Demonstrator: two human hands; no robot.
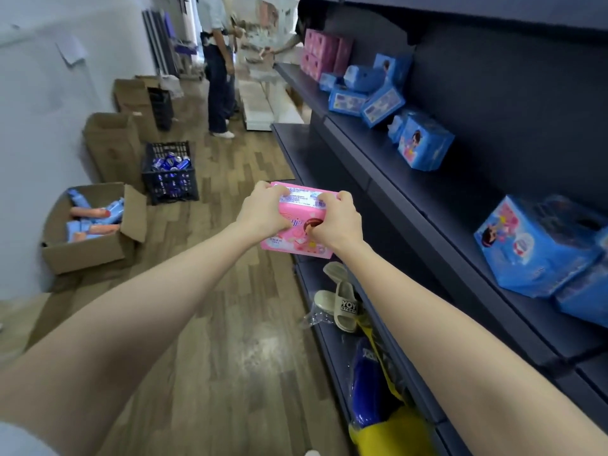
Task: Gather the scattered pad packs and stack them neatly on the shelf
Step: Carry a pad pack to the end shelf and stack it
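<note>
Pink pack (296,225) is held in both my hands, out over the aisle and just left of the dark shelf (411,192). My left hand (263,209) grips its left end, fingers curled over the top edge. My right hand (335,222) pinches the right end, thumb on the printed face and fingers hooked over the top corner. The pack is tilted, with its printed face toward me.

On the shelf to my right, a near blue pack (533,248) stands at an angle, touching more blue packs at the frame's right edge. Farther along stands a middle blue pack (422,144), well apart from it. Beyond that is a far blue heap (368,90), several packs leaning on each other, and past it pink boxes (324,54) stand stacked.

Low on the near bottom shelf lies a pale slipper (342,304).

Left on the wooden floor (214,324), an open box (88,251) holds blue packs. A black crate (171,172) of blue cans stands just beyond it. A person (218,77) stands at the far end.
</note>
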